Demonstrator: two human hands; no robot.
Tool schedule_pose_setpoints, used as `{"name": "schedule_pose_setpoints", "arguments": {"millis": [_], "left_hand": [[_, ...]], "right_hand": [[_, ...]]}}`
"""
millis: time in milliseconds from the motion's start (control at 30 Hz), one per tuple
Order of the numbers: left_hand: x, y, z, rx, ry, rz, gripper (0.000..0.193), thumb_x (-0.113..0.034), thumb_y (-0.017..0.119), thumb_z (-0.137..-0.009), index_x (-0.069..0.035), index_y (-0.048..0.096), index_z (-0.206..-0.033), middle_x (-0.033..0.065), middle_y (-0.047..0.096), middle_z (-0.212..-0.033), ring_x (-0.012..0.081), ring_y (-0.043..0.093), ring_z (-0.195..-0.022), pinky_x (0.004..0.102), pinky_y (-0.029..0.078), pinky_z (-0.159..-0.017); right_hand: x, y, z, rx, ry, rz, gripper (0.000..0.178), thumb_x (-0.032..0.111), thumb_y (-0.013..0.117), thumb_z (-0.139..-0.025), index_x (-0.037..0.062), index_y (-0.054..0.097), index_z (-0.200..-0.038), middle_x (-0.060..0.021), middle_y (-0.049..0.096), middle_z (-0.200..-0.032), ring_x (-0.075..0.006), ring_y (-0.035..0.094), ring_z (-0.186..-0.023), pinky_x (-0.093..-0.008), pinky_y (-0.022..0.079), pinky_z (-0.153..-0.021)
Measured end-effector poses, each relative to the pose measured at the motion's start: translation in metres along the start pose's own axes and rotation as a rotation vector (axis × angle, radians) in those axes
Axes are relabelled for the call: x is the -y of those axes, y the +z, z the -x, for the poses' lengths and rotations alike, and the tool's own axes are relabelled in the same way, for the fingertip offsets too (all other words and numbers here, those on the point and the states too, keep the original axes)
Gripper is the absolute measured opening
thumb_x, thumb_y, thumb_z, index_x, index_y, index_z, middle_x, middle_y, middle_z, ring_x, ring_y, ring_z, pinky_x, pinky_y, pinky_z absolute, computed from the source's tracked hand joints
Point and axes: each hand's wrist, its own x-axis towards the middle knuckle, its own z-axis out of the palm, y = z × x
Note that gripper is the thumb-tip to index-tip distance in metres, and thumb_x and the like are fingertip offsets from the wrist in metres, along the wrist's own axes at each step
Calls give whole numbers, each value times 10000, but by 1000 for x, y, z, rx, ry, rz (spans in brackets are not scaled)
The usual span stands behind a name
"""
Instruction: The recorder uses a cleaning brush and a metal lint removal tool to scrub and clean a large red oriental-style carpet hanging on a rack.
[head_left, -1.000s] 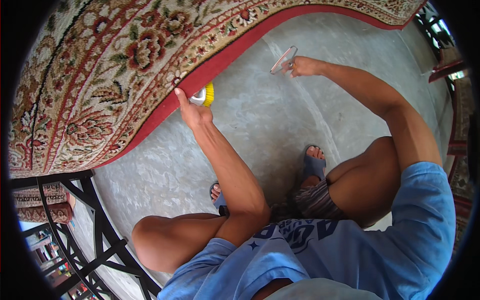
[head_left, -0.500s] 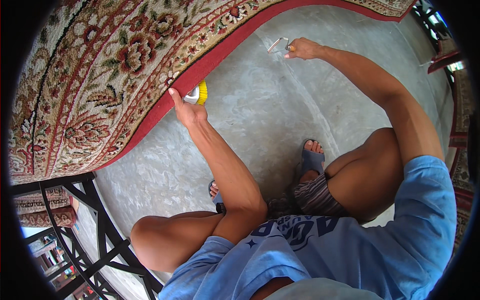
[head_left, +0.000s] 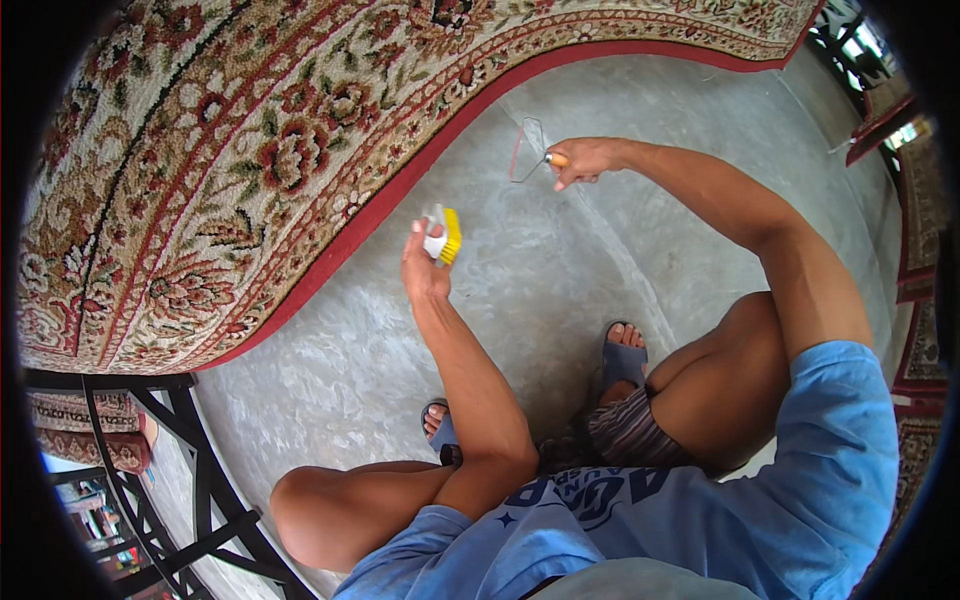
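Note:
A scrubbing brush (head_left: 450, 236) with yellow bristles and a white handle is in my left hand (head_left: 424, 270), its fingers closed round the handle. That hand is off the carpet, just beyond its red edge. Farther right, my right hand (head_left: 592, 160) grips the wooden handle of a thin metal-framed tool (head_left: 558, 159); the four-sided frame points left, over the concrete. I cannot make out exactly what kind of tool it is. The large patterned carpet (head_left: 290, 150), red, cream and green with a red border, spreads across the far left.
Grey concrete floor (head_left: 530, 320) lies beneath my hands and sandalled feet. A black metal frame (head_left: 190, 450) stands at the lower left, under the carpet's near end. More patterned carpets (head_left: 915, 220) show along the right rim.
My left hand has come away from the carpet's edge, moving right and nearer with the brush. The right hand has moved nearer and slightly left, turning the metal frame.

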Motion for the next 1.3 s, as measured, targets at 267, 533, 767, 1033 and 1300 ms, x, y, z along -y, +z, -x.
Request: {"name": "schedule_pose_setpoints", "arguments": {"millis": [267,533,767,1033,1300], "left_hand": [[51,46,28,448,-102,-182,555,-503,572,-1000,-113,537,-1393,81,603,-1172,244,582,-1077,455,461,-947],[72,91,38,429,1,101,658,-671,520,-958,-182,474,-1396,64,529,-1360,246,516,-1249,501,440,-958],[75,104,50,140,23,208,500,-475,646,-972,-69,587,-1258,58,584,-1225,201,560,-1138,376,466,-925],[69,81,50,353,279,188,358,-312,613,-968,21,661,-1092,88,651,-883,184,595,-896,335,453,-845],[58,89,46,397,562,-239,429,-216,662,-919,63,608,-1240,112,709,-962,174,634,-859,311,478,-799]], "right_hand": [[34,52,-7,-2,-172,-404,190,129,661,-897,62,532,-1021,-19,523,-810,-118,544,-681,-288,458,-573],[65,102,-10,-304,-425,188,260,174,706,-886,12,652,-1082,-130,677,-1043,-208,656,-958,-342,517,-812],[43,98,-3,-343,-579,-81,218,166,662,-862,22,627,-1021,-115,688,-903,-194,653,-807,-341,519,-785],[52,83,6,-346,145,-233,663,661,586,-910,35,571,-1128,-103,629,-1029,-219,612,-909,-406,511,-752],[80,87,6,-433,105,-423,762,626,652,-888,-19,484,-1257,-189,563,-1214,-268,613,-1056,-472,542,-868]]}}
